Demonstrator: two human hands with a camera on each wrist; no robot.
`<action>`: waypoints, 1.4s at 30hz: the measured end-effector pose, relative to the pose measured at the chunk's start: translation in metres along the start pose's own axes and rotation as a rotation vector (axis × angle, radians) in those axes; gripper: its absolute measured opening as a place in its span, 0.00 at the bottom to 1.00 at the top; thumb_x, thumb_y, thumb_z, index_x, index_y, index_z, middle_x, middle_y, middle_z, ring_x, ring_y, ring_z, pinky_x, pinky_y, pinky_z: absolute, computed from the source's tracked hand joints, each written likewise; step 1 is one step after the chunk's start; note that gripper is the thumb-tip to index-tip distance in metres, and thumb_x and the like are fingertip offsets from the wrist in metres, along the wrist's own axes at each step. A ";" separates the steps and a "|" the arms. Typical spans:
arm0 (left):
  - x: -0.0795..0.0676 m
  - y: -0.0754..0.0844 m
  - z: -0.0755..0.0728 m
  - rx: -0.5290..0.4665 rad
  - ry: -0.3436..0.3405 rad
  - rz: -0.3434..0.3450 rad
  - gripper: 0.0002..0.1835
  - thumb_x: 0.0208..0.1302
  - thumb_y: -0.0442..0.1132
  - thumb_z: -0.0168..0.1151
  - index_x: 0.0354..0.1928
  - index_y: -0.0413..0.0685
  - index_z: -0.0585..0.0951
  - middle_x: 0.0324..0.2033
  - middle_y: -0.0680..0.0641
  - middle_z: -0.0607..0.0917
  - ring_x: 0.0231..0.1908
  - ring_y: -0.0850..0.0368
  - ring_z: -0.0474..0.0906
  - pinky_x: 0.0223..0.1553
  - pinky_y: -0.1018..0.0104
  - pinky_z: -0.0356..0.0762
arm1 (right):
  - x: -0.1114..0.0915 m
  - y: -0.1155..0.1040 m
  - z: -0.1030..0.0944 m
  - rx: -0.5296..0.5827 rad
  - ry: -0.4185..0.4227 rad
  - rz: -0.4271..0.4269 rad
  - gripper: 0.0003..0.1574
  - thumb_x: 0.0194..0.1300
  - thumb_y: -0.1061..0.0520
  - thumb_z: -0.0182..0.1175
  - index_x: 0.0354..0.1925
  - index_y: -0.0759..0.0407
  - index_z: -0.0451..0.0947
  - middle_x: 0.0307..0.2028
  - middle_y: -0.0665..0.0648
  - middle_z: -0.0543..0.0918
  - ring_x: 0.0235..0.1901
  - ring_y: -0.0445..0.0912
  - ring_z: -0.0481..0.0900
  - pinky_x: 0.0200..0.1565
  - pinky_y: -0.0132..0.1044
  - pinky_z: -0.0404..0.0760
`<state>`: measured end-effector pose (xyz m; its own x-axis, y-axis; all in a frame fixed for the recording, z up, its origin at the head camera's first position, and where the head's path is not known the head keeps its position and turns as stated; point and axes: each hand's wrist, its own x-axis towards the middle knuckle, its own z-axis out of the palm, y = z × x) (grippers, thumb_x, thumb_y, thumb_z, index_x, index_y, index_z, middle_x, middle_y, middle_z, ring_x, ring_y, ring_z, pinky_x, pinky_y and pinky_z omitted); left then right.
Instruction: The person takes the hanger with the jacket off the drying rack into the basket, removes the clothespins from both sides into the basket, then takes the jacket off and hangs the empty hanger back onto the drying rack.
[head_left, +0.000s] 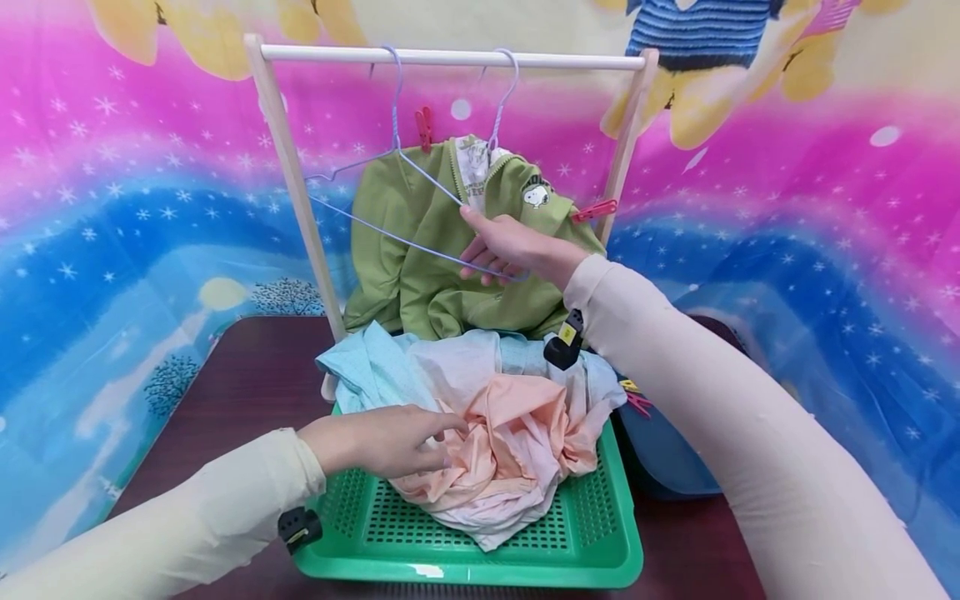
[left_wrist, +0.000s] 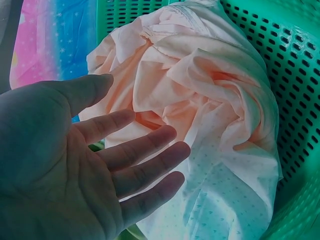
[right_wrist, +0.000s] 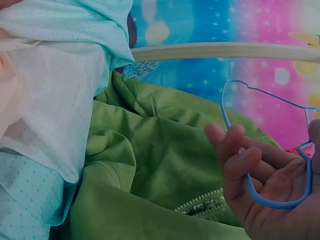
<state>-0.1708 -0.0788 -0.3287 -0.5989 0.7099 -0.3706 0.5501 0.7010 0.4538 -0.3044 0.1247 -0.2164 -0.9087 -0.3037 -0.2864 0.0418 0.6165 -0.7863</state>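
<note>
My right hand (head_left: 506, 246) holds the right end of an empty blue wire hanger (head_left: 397, 237) whose hook is over the rack's bar. In the right wrist view, the fingers (right_wrist: 240, 150) curl by the lower wire, and the hanger's rounded end (right_wrist: 280, 204) crosses the palm. Behind it a green zip jacket (head_left: 382, 250) with a dog print hangs from a second hanger (head_left: 510, 79). My left hand (head_left: 386, 442), fingers loosely spread, is at the left of a crumpled peach, white and light-blue garment (head_left: 517, 417); whether it touches the cloth I cannot tell.
The garment lies in a green perforated basket (head_left: 468, 571) on a dark red table (head_left: 247, 392). A wooden rack (head_left: 296, 167) stands behind. Red clothespins (head_left: 596, 210) are on the jacket. At the right sits a dark blue container (head_left: 667, 454) with clothespins (head_left: 637, 400).
</note>
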 end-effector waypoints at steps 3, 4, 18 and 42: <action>0.000 -0.001 -0.001 -0.013 0.000 -0.019 0.24 0.76 0.47 0.56 0.70 0.56 0.71 0.61 0.48 0.83 0.61 0.53 0.80 0.64 0.53 0.75 | 0.000 0.002 -0.002 0.004 -0.021 -0.003 0.49 0.77 0.26 0.31 0.62 0.61 0.77 0.51 0.58 0.88 0.32 0.43 0.84 0.33 0.32 0.78; 0.000 -0.001 -0.001 -0.013 0.001 -0.021 0.24 0.76 0.47 0.56 0.71 0.55 0.71 0.61 0.48 0.83 0.61 0.52 0.79 0.64 0.53 0.75 | 0.000 0.004 -0.002 0.009 -0.025 -0.009 0.48 0.77 0.27 0.32 0.62 0.61 0.77 0.53 0.59 0.87 0.35 0.45 0.86 0.35 0.33 0.80; -0.003 -0.027 -0.020 -0.099 0.155 0.050 0.22 0.77 0.42 0.54 0.69 0.47 0.72 0.53 0.44 0.85 0.52 0.50 0.84 0.54 0.52 0.81 | -0.015 0.056 -0.017 0.061 0.030 -0.047 0.37 0.78 0.36 0.45 0.64 0.63 0.75 0.62 0.64 0.81 0.50 0.52 0.88 0.49 0.44 0.86; -0.008 -0.096 -0.044 0.111 0.536 -0.142 0.25 0.76 0.45 0.56 0.69 0.41 0.72 0.67 0.32 0.73 0.68 0.31 0.67 0.65 0.34 0.67 | -0.068 0.132 -0.029 -0.257 0.051 -0.051 0.30 0.80 0.44 0.49 0.58 0.68 0.79 0.49 0.67 0.85 0.37 0.52 0.86 0.38 0.40 0.87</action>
<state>-0.2443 -0.1542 -0.3337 -0.8676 0.4942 0.0549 0.4828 0.8107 0.3312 -0.2493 0.2480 -0.2851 -0.9271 -0.3056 -0.2169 -0.1053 0.7678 -0.6319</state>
